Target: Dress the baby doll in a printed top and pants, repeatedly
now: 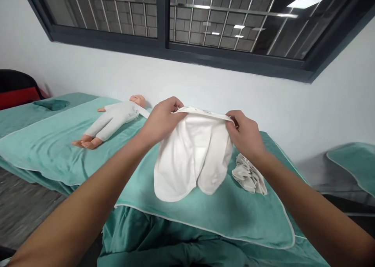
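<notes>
My left hand point(162, 118) and my right hand point(245, 135) both pinch the top edge of a small white garment point(191, 157) and hold it up above the green blanket point(205, 212). The garment hangs down in two rounded lobes whose bottoms touch the blanket. A baby doll point(113, 120) in a pale suit lies on its back at the far left of the bed, well apart from my hands. A crumpled whitish cloth point(249, 174) lies on the blanket just under my right wrist.
The bed stands against a white wall point(293, 111) below a dark-framed window point(164, 44). A folded green cloth point(51, 104) and a red and black object point(17, 91) sit at the far left. Another green-covered surface point(351, 161) is at the right. Dark floor point(20, 208) lies lower left.
</notes>
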Demonstrator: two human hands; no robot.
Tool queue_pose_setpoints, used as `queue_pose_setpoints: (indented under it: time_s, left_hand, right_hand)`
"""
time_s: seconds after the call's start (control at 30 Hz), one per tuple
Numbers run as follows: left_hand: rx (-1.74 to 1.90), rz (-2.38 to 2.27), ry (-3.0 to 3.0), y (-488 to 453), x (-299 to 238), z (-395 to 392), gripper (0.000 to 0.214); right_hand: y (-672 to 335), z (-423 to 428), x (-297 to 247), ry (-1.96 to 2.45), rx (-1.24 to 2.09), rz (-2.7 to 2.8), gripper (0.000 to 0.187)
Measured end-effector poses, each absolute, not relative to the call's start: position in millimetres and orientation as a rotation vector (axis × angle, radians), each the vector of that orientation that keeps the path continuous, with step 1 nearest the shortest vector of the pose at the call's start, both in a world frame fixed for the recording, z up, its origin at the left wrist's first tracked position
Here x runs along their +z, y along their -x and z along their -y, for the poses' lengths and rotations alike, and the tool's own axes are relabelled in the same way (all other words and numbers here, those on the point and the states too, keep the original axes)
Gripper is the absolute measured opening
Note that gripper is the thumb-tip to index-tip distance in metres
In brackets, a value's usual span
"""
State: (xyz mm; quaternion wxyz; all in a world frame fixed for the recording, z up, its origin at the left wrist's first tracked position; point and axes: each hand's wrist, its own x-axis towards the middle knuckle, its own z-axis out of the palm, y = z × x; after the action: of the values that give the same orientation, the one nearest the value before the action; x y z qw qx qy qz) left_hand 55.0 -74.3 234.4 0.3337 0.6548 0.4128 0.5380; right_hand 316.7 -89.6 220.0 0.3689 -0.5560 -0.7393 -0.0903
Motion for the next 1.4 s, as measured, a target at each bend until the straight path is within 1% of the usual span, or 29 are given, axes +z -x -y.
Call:
queue_pose_setpoints:
  time_s: [0.1, 0.17, 0.27, 0.33, 0.4, 0.5, 0.57, 0.63, 0.7, 0.8, 0.9, 0.97, 1.07, 1.13, 1.2, 1.27, 1.33, 1.37, 1.4]
  left_hand:
    - [1.149, -1.089, -1.708, -42, 223, 73, 0.014]
    - [1.065, -1.135, -1.854, -36, 217, 78, 0.013]
    - [1.229, -1.296, -2.2, -36, 213, 89, 0.005]
    - [1.37, -1.444, -2.408, -41, 216, 95, 0.015]
    - [1.436, -1.605, -2.57, -47, 219, 98, 0.026]
    - [1.397, -1.798, -2.732, -55, 221, 94, 0.034]
    - [1.301, -1.887, -2.727, -55, 217, 88, 0.033]
    - [1.198, -1.927, -2.599, -49, 209, 81, 0.029]
    - [1.14, -1.856, -2.391, -38, 200, 73, 0.024]
    - [1.149, -1.651, -2.049, -20, 188, 64, 0.02]
    - [1.158, -1.626, -1.879, -5, 183, 58, 0.02]
    - [1.073, -1.702, -1.872, -1, 181, 50, 0.02]
    - [0.814, -1.869, -1.955, -6, 170, 30, 0.026]
    - [0.626, -2.017, -2.033, -15, 155, 13, 0.03]
    - [0.52, -2.158, -2.096, -28, 135, -1, 0.034]
    - [0.549, -2.276, -2.159, -47, 110, -8, 0.037]
    - [0.618, -2.3, -2.254, -70, 84, -3, 0.04]
    - [0.624, -2.224, -2.32, -83, 70, 2, 0.042]
    - [0.588, -2.054, -2.393, -96, 57, 7, 0.043]
  right_hand:
    - [-334, 96, 205, 1.558, -0.219, 1.92, 0.022]
    - [-339, 105, 199, 1.6, -0.225, 1.946, 0.016]
    - [-334, 120, 198, 1.517, -0.209, 1.946, 0.009]
    - [-326, 126, 202, 1.428, -0.194, 1.928, 0.011]
    - [-318, 127, 207, 1.402, -0.211, 1.898, 0.011]
    - [-314, 119, 210, 1.474, -0.281, 1.866, 0.001]
    - [-319, 110, 207, 1.524, -0.286, 1.837, 0.008]
    - [-326, 104, 200, 1.555, -0.236, 1.776, 0.015]
    - [-334, 102, 192, 1.558, -0.156, 1.718, 0.018]
    - [-342, 106, 183, 1.53, -0.055, 1.695, 0.021]
    - [-348, 109, 182, 1.551, -0.059, 1.731, 0.024]
    - [-351, 103, 183, 1.638, -0.083, 1.795, 0.025]
    - [-352, 80, 179, 1.911, -0.095, 1.926, 0.03]
    - [-349, 58, 170, 2.082, -0.126, 1.999, 0.033]
    - [-342, 37, 156, 2.162, -0.186, 2.032, 0.035]
    - [-330, 20, 134, 2.17, -0.295, 2.015, 0.035]
    - [-312, 12, 106, 2.103, -0.404, 2.01, 0.037]
    - [-301, 10, 90, 2.045, -0.426, 2.029, 0.039]
    - [-289, 11, 74, 1.96, -0.385, 2.08, 0.042]
